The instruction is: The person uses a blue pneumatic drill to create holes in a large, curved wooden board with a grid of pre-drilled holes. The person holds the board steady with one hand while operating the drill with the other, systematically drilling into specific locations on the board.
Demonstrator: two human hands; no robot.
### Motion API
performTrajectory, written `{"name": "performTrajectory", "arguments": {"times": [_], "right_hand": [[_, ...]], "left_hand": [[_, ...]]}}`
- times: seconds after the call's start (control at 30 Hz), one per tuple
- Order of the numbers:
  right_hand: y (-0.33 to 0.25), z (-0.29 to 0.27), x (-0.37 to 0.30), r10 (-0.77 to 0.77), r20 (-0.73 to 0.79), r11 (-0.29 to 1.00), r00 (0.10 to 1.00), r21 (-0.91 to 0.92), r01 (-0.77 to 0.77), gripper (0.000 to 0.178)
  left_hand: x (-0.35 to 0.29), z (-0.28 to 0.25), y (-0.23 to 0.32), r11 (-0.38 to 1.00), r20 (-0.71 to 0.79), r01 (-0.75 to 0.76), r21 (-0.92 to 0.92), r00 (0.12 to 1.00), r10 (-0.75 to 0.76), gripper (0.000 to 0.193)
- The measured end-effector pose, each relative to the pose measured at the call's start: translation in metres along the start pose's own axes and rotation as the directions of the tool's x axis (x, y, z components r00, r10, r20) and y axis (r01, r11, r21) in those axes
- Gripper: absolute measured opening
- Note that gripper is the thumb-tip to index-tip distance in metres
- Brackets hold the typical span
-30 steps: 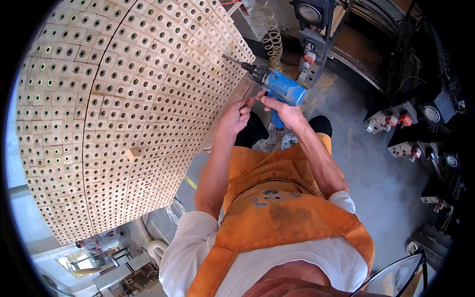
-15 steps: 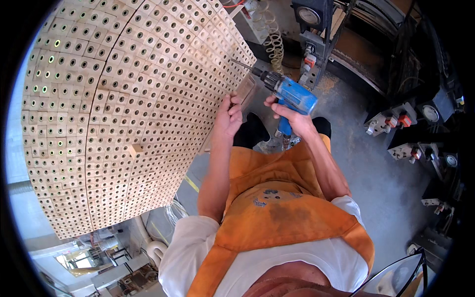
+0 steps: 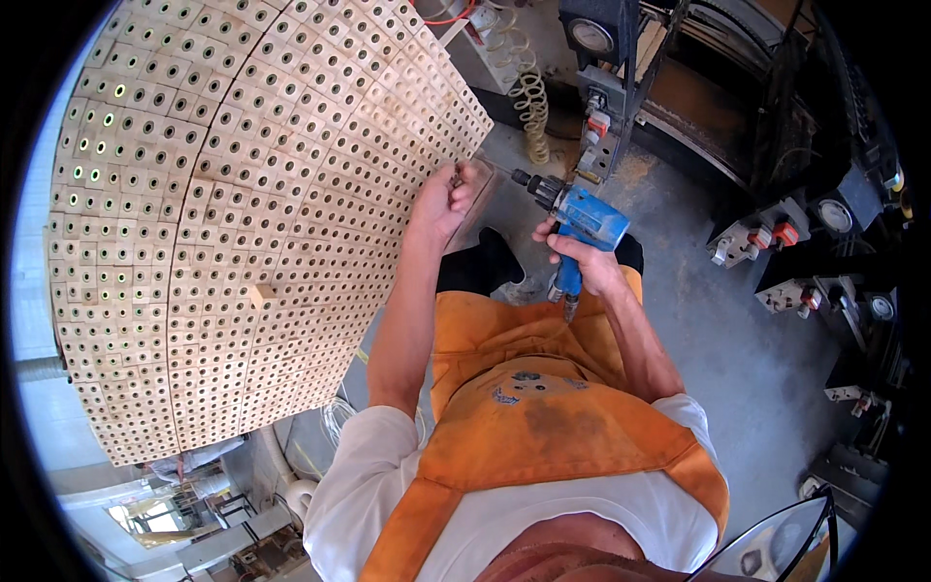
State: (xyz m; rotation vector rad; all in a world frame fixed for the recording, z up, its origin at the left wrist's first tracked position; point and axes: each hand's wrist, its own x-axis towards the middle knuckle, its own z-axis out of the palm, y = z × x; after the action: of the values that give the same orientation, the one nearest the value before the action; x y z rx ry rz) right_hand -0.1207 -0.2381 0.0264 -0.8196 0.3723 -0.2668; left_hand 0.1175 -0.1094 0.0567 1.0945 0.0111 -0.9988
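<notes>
My right hand [image 3: 585, 258] is wrapped round the handle of a blue power driver [image 3: 592, 221] with a black chuck. Its thin bit points left, toward my left hand [image 3: 446, 201]. That hand is beside the right edge of a big stack of pale wooden blocks [image 3: 291, 194], its fingers curled together; what they hold, if anything, is too small to make out. Round holes cover the blocks' faces in rows. Most carry dark-ringed metal inserts, while several near the upper right edge look bare. One small loose wooden block [image 3: 263, 295] stands out from the surface.
A coiled cream air hose [image 3: 529, 102] hangs beyond the stack's right edge. Dark machines with gauges [image 3: 835, 215] and red-and-white switches [image 3: 773, 236] line the right side. Grey floor [image 3: 698, 339] with sawdust lies between. Pale cables [image 3: 337, 417] lie below the stack.
The driver and my right hand have moved slightly down and right, so the bit has come away from the blocks. My left hand has shifted a little up and left.
</notes>
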Motion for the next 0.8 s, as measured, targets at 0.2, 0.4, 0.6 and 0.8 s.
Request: {"name": "performTrajectory", "arguments": {"times": [0.2, 0.4, 0.6, 0.8], "right_hand": [[-0.004, 0.004, 0.002, 0.008, 0.049, 0.999, 0.999, 0.046, -0.01, 0.027], [-0.004, 0.002, 0.01, -0.004, 0.036, 0.999, 0.999, 0.035, 0.003, 0.027], [0.003, -0.006, 0.017, 0.009, 0.029, 0.998, 1.0, 0.061, -0.011, 0.028], [0.002, -0.017, 0.016, 0.052, 0.094, 0.992, 0.994, 0.106, -0.062, 0.028]], "left_hand": [[0.006, 0.02, 0.014, 0.999, 0.055, 0.008, -0.037, 0.998, -0.006, 0.026], [0.005, 0.021, -0.002, 0.999, 0.107, 0.02, -0.03, 0.994, -0.017, 0.026], [0.014, 0.029, -0.019, 0.96, 0.096, -0.026, -0.279, 0.994, 0.054, 0.025], [0.015, 0.019, -0.008, 0.96, 0.152, -0.01, -0.281, 0.987, 0.055, 0.025]]}}
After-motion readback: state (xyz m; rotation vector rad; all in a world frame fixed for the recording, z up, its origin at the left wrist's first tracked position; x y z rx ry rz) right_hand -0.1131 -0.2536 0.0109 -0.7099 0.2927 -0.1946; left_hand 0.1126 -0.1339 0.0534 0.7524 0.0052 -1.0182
